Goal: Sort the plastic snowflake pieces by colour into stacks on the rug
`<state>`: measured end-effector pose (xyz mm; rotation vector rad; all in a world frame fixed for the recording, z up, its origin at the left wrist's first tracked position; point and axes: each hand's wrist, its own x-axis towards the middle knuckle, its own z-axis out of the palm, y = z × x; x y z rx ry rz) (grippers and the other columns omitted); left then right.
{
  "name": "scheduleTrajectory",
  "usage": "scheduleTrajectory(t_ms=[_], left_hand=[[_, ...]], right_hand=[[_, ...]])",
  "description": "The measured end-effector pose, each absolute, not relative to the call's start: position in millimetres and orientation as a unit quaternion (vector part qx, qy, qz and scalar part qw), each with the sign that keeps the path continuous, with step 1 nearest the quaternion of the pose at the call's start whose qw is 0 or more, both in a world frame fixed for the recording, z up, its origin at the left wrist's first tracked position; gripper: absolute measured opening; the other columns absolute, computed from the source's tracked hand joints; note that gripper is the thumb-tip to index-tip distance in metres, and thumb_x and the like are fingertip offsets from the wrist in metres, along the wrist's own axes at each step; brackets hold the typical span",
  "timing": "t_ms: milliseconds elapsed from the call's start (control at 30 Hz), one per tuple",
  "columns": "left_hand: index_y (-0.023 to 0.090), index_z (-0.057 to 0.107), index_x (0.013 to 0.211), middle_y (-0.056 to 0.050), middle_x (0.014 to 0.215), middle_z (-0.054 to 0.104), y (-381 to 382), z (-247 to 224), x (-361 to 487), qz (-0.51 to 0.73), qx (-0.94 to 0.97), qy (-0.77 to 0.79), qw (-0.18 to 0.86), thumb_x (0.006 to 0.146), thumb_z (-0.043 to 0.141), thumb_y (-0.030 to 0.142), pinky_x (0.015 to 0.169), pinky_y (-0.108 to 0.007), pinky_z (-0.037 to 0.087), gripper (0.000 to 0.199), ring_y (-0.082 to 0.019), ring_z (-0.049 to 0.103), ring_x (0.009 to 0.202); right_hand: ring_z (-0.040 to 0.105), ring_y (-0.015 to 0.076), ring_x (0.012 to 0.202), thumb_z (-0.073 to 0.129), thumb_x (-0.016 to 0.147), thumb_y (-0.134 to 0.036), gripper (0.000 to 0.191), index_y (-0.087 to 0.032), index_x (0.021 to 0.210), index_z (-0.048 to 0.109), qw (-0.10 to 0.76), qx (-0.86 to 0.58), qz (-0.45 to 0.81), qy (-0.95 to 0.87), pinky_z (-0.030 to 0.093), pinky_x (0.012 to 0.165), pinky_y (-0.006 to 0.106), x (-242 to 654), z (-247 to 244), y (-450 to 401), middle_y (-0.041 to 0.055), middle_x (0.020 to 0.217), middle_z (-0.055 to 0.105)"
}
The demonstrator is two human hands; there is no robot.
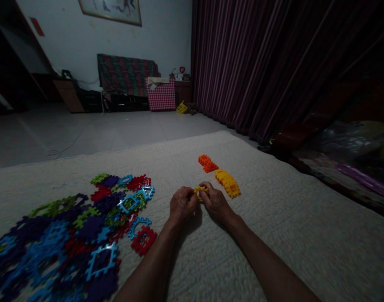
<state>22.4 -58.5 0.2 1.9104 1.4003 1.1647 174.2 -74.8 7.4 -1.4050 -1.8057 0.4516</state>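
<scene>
Bare forearms (257,256) extend from the lower edge over a pale quilted mat (299,218). Left hand (182,204) and right hand (216,203) close together, nearly meeting, fingertips pinched on a small yellow piece (199,189) between them; its outline partly hidden by fingers. Just beside the right hand, a yellow stack (227,183) of notched pieces lies in a slanted row; orange stack (207,163) near its far end. Off to the left, a spread heap (90,227) of toothed plastic pieces, purple, blue, red and green, some with window-like openings. Red window piece (144,240) at the heap's edge, near the left forearm. Past the mat, grey tiled floor (141,126); red checked cloth (162,95) by the far wall (166,37); purple curtain (242,63) on the right
</scene>
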Motion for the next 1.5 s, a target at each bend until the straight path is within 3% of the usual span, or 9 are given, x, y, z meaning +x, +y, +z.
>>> scheduleTrajectory(t_ms=[133,300,433,567,700,833,1300,1400,1500], left_hand=[[0.02,0.071,0.074,-0.003,0.075,0.068,-57.1,-1.7,22.7,0.444,0.679,0.52,0.267,0.075,0.059,0.02,0.071,-0.027,0.045,0.012,-0.016,0.06,0.071],[0.02,0.075,0.085,-0.004,0.081,0.073,-55.9,-6.1,23.2,0.451,0.659,0.519,0.303,0.077,0.059,0.022,0.072,-0.027,0.047,0.018,-0.017,0.064,0.076],[0.018,0.076,0.08,-0.004,0.074,0.072,-59.2,-0.8,23.4,0.443,0.682,0.49,0.314,0.078,0.059,0.023,0.066,-0.025,0.046,0.018,-0.015,0.064,0.069],[0.018,0.077,0.083,-0.004,0.076,0.073,-62.9,3.5,24.0,0.441,0.689,0.466,0.336,0.079,0.06,0.025,0.064,-0.024,0.046,0.019,-0.015,0.064,0.069],[0.019,0.077,0.096,-0.007,0.088,0.076,-61.8,0.3,25.2,0.464,0.665,0.471,0.348,0.077,0.062,0.022,0.073,-0.028,0.051,0.024,-0.018,0.068,0.078],[0.019,0.077,0.094,-0.008,0.092,0.077,-58.5,-3.6,26.0,0.484,0.645,0.487,0.337,0.076,0.06,0.016,0.081,-0.032,0.053,0.025,-0.02,0.07,0.084],[0.018,0.076,0.095,-0.009,0.093,0.077,-59.2,-4.3,26.1,0.477,0.649,0.507,0.306,0.079,0.054,0.013,0.084,-0.034,0.054,0.028,-0.021,0.071,0.087],[0.018,0.076,0.097,-0.008,0.092,0.077,-60.2,-4.7,28.7,0.478,0.649,0.509,0.303,0.079,0.053,0.012,0.083,-0.033,0.054,0.03,-0.019,0.071,0.085],[0.017,0.075,0.1,-0.008,0.095,0.076,-57.0,-7.4,31.0,0.48,0.647,0.514,0.296,0.079,0.052,0.01,0.083,-0.031,0.055,0.032,-0.019,0.07,0.087]], right_hand=[[0.063,0.0213,0.096,0.056,0.079,-0.025,0.046,-0.015,0.124,0.052,0.424,-0.586,0.137,-0.677,0.053,0.084,0.037,171.5,3.8,-72.5,0.014,0.116,0.063],[0.063,0.0231,0.096,0.063,0.079,-0.038,0.051,-0.014,0.123,0.054,0.429,-0.609,0.168,-0.646,0.053,0.088,0.04,165.4,5.8,-76.0,0.0141,0.113,0.064],[0.062,0.026,0.103,0.061,0.08,-0.043,0.057,-0.013,0.127,0.052,0.442,-0.632,0.166,-0.615,0.051,0.092,0.044,159.3,2.0,-74.6,0.0176,0.121,0.061],[0.064,0.0249,0.098,0.062,0.081,-0.046,0.058,-0.016,0.129,0.049,0.465,-0.632,0.173,-0.595,0.053,0.088,0.042,158.0,1.5,-74.2,0.0145,0.113,0.065],[0.061,0.0245,0.099,0.064,0.082,-0.044,0.051,-0.018,0.124,0.05,0.528,-0.612,0.061,-0.586,0.051,0.089,0.042,173.1,12.8,-78.5,0.0125,0.111,0.064],[0.056,0.0269,0.104,0.061,0.083,-0.041,0.046,-0.016,0.12,0.053,0.549,-0.616,-0.087,-0.558,0.049,0.092,0.045,207.7,18.3,-80.8,0.0148,0.113,0.056],[0.055,0.0329,0.1,0.064,0.077,-0.044,0.056,-0.016,0.124,0.055,0.356,-0.779,-0.14,-0.497,0.047,0.085,0.049,232.8,3.0,-85.3,0.0179,0.115,0.053],[0.047,0.0381,0.12,0.063,0.078,-0.047,0.067,-0.013,0.134,0.045,0.418,-0.707,-0.189,-0.538,0.042,0.098,0.056,226.0,9.1,-84.9,0.0216,0.127,0.048],[0.043,0.0338,0.128,0.057,0.084,-0.04,0.058,-0.015,0.135,0.044,0.481,-0.606,-0.165,-0.611,0.04,0.105,0.054,203.8,10.7,-83.3,0.0193,0.133,0.045]])
